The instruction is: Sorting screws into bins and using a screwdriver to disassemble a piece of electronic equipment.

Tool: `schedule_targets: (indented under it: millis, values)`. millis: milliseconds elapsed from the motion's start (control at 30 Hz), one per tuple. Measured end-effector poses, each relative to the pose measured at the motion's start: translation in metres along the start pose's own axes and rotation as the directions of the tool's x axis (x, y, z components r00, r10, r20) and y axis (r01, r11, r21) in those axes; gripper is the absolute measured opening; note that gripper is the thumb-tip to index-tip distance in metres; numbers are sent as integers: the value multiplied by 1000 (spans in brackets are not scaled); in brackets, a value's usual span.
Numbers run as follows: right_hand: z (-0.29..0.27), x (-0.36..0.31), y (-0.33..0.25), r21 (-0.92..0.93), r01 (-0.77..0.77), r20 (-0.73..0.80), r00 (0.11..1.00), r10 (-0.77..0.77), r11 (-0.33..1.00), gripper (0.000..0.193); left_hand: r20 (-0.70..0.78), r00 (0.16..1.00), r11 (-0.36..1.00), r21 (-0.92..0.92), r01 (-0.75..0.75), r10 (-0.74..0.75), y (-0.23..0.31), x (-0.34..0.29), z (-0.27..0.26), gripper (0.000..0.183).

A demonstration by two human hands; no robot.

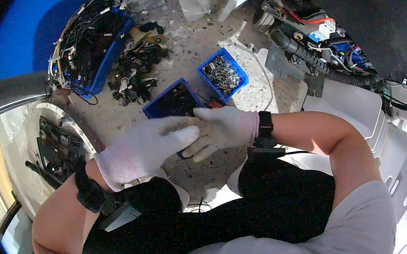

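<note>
In white work gloves, my left hand (149, 142) and my right hand (229, 126) meet over the gap between my knees. The left fingers reach across to the right ones and overlap them, bent. My right fingers are curled in against the left hand. A small dark-blue bit (181, 155) shows at the lower edge of the gloves; whatever lies between the fingers is hidden. Just beyond the hands stands a blue bin (188, 85) holding dark parts. To its right is a smaller blue bin (245, 79) with many small silvery metal pieces. Something red (215, 104) shows behind my right hand.
A heap of black connectors (136, 66) lies on the speckled floor, beside a long blue crate (103, 70) of tangled cables. At left, a round container (66, 117) holds black parts. A corrugated hose (313, 63) and wiring are at right, above stacked white panels (350, 107).
</note>
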State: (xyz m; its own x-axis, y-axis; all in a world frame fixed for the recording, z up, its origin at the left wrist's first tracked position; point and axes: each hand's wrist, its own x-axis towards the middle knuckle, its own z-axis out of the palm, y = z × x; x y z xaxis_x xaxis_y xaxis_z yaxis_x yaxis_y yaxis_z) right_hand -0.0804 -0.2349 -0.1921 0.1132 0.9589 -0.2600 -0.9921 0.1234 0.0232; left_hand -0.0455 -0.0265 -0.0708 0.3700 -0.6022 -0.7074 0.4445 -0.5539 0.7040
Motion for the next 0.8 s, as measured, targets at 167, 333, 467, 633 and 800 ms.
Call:
schedule_targets:
  millis: [167,333,467,633,800]
  values:
    - [9,6,4,63,164,-134,979,-154,984,52,163,975,756,-655,-7,151,-20,7,15,53]
    - [-38,-15,-26,-722,-93,-523,721,-454,685,39,-48,999,843,-537,-6,-24,-11,1,-5,57]
    - [-67,-34,-54,-888,-347,73,541,-838,-302,32,-120,992,825,-563,-42,-32,3,-5,-18,55]
    - [-77,-50,-80,-822,-425,100,547,-831,-378,19,-160,983,839,-545,-13,-89,16,-11,-19,53]
    - [-95,-36,-70,-552,-514,151,712,-685,-657,14,-183,981,816,-576,-50,-69,13,-11,-17,49]
